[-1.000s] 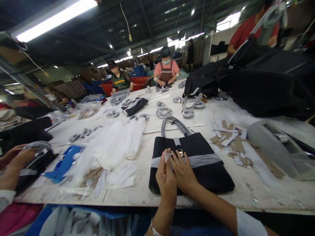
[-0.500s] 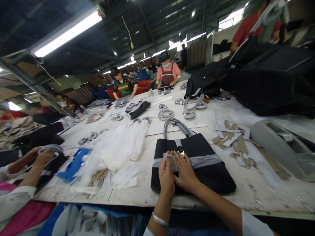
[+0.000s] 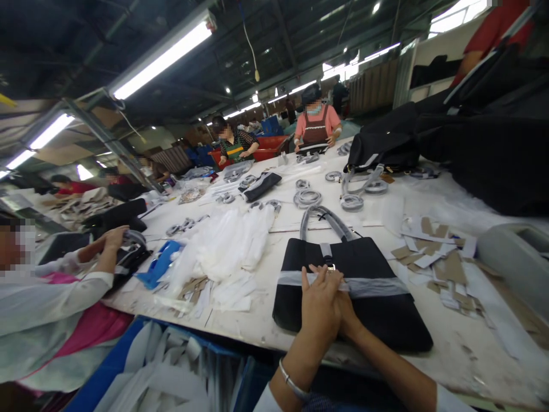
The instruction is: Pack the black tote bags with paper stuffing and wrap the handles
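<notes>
A black handbag (image 3: 377, 320) lies flat on the white table (image 3: 266, 323) right in front of me. It has a grey band (image 3: 377, 288) across it, grey handles (image 3: 330, 220) pointing away and a small metal clasp (image 3: 329, 264). My left hand (image 3: 319, 306) lies flat on the band just below the clasp, fingers stretched out. It covers most of my right hand (image 3: 344, 309), whose fingertips reach flat toward the clasp. I see nothing gripped in either hand.
A heap of white plastic bags (image 3: 227, 246) lies left of the handbag, cardboard scraps (image 3: 437, 257) and a grey dispenser (image 3: 514, 257) right. Coiled grey straps (image 3: 306, 197) and piled black bags (image 3: 472, 143) sit beyond. A co-worker's hands (image 3: 107, 243) work at the left. A blue bin (image 3: 171, 372) stands below.
My hands held a small clear piece at the clasp; now the left hand has slid over the right and both lie flat on the band. The view has swung left.
</notes>
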Demonstrator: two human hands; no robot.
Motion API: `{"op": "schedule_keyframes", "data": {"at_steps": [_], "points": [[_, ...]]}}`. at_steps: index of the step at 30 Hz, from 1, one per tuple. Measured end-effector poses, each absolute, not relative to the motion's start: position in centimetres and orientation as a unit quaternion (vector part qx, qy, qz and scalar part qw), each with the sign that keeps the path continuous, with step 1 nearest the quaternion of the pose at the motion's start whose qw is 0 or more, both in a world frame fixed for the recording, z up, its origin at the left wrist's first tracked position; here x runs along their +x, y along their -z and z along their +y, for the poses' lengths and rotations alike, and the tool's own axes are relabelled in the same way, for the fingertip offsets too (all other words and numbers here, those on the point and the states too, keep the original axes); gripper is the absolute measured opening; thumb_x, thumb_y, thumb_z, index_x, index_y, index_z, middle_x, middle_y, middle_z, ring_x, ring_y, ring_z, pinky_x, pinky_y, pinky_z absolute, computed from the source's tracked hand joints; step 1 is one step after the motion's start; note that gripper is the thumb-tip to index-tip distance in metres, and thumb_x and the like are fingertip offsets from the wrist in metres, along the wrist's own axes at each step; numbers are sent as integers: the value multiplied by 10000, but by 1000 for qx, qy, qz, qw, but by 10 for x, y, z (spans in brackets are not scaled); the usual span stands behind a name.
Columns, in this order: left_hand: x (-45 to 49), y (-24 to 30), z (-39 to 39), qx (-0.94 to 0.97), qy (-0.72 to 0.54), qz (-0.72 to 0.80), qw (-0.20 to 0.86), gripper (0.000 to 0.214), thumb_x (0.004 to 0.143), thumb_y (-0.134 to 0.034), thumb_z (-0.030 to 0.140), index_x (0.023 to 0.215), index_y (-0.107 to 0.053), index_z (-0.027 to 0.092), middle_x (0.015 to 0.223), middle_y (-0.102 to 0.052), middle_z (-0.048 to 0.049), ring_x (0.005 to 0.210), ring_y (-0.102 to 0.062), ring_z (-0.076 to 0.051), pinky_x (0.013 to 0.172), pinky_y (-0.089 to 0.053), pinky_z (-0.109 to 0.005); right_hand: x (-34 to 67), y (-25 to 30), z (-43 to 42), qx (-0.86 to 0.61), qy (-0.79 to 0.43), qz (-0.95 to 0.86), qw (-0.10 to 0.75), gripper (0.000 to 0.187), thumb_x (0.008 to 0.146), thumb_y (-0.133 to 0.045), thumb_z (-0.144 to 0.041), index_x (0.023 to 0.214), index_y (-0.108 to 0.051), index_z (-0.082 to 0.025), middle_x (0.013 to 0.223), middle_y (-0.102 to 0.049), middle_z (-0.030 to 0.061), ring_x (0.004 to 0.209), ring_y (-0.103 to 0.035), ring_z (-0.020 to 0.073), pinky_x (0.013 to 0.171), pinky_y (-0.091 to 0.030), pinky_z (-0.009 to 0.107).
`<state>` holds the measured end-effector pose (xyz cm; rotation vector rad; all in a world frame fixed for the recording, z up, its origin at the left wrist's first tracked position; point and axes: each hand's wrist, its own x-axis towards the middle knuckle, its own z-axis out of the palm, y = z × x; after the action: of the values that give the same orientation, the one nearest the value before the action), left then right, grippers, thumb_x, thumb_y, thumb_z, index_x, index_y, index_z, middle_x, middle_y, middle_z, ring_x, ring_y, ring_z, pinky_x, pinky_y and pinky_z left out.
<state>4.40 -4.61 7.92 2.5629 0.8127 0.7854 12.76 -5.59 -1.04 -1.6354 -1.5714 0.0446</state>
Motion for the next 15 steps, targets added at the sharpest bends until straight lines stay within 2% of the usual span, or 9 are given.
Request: {"op": "schedule_keyframes", "data": {"at_steps": [2, 4, 6, 8, 10, 15], "points": [[36, -78, -51, 901, -286, 262, 193, 552, 854, -432, 59, 1356, -538, 262, 1323, -630, -31, 1339, -480, -225, 1215, -174, -558, 129, 11, -57, -643, -33, -620, 448, 454, 971, -288, -263, 1220, -666, -229, 1246, -673, 106, 1248, -547, 292, 1130, -337, 465], [21, -72, -55, 881, -331, 256, 220, 480, 914, -452, 129, 1375, -516, 245, 1336, -620, -53, 1305, -516, -221, 1188, -290, -499, 130, 9, -58, -627, -62, -613, 476, 477, 982, -258, -303, 1262, -636, -227, 1262, -664, 98, 1277, -521, 279, 1149, -299, 502], [1, -62, -57, 840, -390, 284, 248, 366, 955, -459, 198, 1302, -574, 216, 1267, -661, -84, 1197, -604, -219, 1082, -453, -419, 130, 5, -60, -623, -106, -588, 505, 493, 999, -226, -332, 1333, -572, -226, 1331, -620, 82, 1322, -475, 266, 1160, -239, 563], [-18, -49, -55, 801, -419, 333, 266, 267, 971, -463, 229, 1168, -642, 203, 1127, -716, -86, 1054, -673, -205, 944, -550, -347, 130, 0, -61, -626, -145, -560, 523, 489, 1014, -217, -347, 1370, -530, -225, 1381, -581, 68, 1355, -436, 251, 1163, -198, 588], [-31, -39, -50, 795, -402, 373, 260, 228, 970, -473, 221, 1105, -656, 204, 1063, -724, -70, 996, -687, -193, 896, -569, -322, 130, -3, -61, -623, -166, -549, 532, 482, 1020, -232, -368, 1373, -525, -219, 1405, -560, 68, 1372, -412, 242, 1169, -177, 579], [-25, -32, -38, 874, -321, 339, 137, 273, 945, -541, 228, 1204, -626, 247, 1236, -655, -60, 1118, -625, -201, 972, -533, -333, 130, -4, -60, -607, -170, -550, 548, 488, 1023, -236, -379, 1363, -538, -205, 1421, -543, 71, 1380, -398, 239, 1176, -170, 556]]}}
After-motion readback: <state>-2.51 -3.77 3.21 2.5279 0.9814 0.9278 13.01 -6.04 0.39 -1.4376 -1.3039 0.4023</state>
